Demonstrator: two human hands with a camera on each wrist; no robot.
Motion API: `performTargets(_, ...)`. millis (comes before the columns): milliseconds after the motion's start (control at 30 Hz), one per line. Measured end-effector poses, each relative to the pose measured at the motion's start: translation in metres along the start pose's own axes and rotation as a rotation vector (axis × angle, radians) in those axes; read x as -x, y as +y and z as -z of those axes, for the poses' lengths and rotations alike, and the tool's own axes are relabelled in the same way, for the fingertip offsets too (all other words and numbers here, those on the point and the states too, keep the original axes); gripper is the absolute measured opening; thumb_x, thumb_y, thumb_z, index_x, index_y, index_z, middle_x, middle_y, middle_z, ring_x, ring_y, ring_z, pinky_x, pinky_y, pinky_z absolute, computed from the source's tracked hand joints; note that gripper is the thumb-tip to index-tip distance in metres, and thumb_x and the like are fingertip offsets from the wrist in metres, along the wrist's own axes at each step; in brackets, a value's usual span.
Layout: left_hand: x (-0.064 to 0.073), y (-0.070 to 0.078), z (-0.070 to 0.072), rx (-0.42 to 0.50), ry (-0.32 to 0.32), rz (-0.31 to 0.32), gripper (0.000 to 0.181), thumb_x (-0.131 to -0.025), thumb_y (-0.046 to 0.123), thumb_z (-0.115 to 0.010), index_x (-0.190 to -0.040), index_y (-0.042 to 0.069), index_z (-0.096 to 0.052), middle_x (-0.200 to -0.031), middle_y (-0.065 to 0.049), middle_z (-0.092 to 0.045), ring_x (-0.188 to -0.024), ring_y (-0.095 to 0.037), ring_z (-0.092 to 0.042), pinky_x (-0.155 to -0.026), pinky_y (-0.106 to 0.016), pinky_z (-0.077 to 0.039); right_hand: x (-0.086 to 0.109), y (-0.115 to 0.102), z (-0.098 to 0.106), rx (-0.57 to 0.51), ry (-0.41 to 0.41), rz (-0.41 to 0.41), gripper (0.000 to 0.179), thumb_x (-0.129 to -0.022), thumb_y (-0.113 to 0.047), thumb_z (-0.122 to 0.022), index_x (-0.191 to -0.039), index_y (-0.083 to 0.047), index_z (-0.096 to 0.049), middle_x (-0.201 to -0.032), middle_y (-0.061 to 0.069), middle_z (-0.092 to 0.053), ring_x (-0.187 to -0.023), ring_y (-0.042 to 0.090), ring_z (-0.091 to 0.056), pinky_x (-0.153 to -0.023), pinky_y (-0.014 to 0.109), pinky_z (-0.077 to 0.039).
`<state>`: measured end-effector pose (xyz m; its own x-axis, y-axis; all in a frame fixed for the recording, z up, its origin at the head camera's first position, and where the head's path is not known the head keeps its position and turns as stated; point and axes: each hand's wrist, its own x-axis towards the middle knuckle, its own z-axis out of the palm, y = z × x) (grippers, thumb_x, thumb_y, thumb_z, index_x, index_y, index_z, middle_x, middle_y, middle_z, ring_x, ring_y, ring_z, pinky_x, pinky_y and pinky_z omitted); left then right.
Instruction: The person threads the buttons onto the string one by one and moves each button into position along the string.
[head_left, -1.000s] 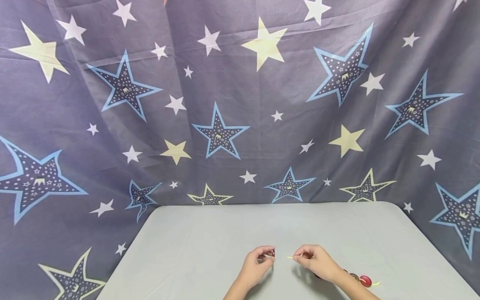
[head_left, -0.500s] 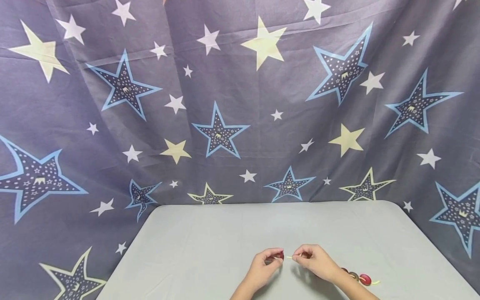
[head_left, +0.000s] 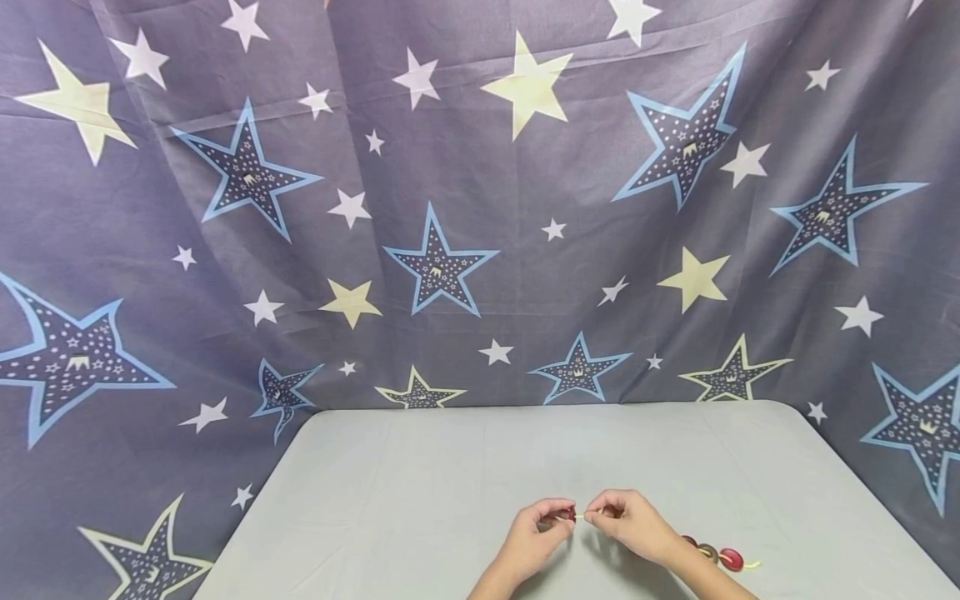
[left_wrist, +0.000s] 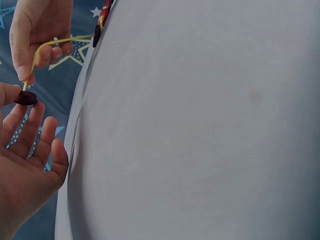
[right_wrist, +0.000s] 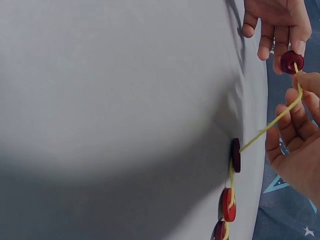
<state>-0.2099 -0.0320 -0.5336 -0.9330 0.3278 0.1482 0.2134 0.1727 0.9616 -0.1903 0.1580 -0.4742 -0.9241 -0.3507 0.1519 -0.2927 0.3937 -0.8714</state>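
My left hand pinches a dark red round button on edge between thumb and fingers. Facing it from the right, my right hand pinches a yellow string close to its end. The string's tip meets the middle of the button's face in the right wrist view. From the right hand the string runs back to a row of threaded buttons on the table, among them a dark one and a bright red one. Part of this row is hidden behind the right hand in the head view.
A grey-white cloth covers the table. At the row's right end lie a brown button and a red button, with a short string tail beyond. A dark star-patterned curtain hangs behind the table.
My left hand has moved right with the button, closing the gap to the string's tip. The right hand has stayed nearly still, pinching the string throughout.
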Motion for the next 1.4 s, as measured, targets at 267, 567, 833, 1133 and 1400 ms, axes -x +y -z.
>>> performTargets(267,0.0,0.001,-0.001,-0.002,-0.006,-0.013,0.032,-0.084,0.016,-0.063,-0.111,0.001,-0.065,-0.099,-0.008,-0.069,-0.084,0.001,-0.057,-0.077,-0.018,-0.047,0.0,0.001,-0.001,-0.015,-0.002,0.012,0.014,-0.087,-0.009,-0.062,-0.086,0.004,-0.066,-0.062,-0.003,-0.052,-0.055,-0.003,-0.042,-0.051,0.018,-0.038)
performTargets(567,-0.002,0.0,-0.002,0.018,-0.017,0.004,0.034,-0.083,0.019,-0.066,-0.112,0.001,-0.065,-0.099,-0.005,-0.07,-0.081,0.001,-0.057,-0.071,-0.017,-0.048,0.001,0.002,-0.001,-0.012,-0.002,0.017,0.012,-0.087,-0.008,-0.062,-0.086,0.003,-0.066,-0.063,-0.004,-0.051,-0.055,-0.003,-0.042,-0.051,0.018,-0.039)
performTargets(833,-0.002,0.0,-0.003,-0.005,-0.007,-0.003,0.033,-0.083,0.022,-0.068,-0.11,0.002,-0.067,-0.098,-0.004,-0.071,-0.079,0.0,-0.058,-0.068,-0.017,-0.049,-0.001,0.014,-0.001,-0.009,-0.006,0.023,0.013,-0.088,-0.011,-0.062,-0.088,0.002,-0.066,-0.064,-0.003,-0.053,-0.056,-0.003,-0.043,-0.052,0.019,-0.039)
performTargets(1133,0.0,0.002,-0.005,-0.021,-0.002,0.0,0.033,-0.083,0.025,-0.068,-0.109,0.004,-0.068,-0.098,-0.004,-0.072,-0.079,0.001,-0.057,-0.066,-0.017,-0.048,-0.007,0.041,-0.005,-0.032,-0.009,0.05,0.014,-0.086,-0.018,-0.065,-0.086,-0.005,-0.068,-0.064,-0.008,-0.053,-0.057,-0.003,-0.044,-0.051,0.019,-0.041)
performTargets(1400,0.0,0.005,-0.006,-0.052,0.017,-0.031,0.032,-0.083,0.022,-0.068,-0.109,0.003,-0.068,-0.099,-0.007,-0.071,-0.08,-0.001,-0.058,-0.069,-0.017,-0.048,-0.007,0.042,-0.004,-0.07,-0.026,0.024,0.016,-0.088,-0.018,-0.063,-0.089,-0.002,-0.069,-0.064,0.006,-0.059,-0.057,-0.002,-0.048,-0.05,0.019,-0.042)
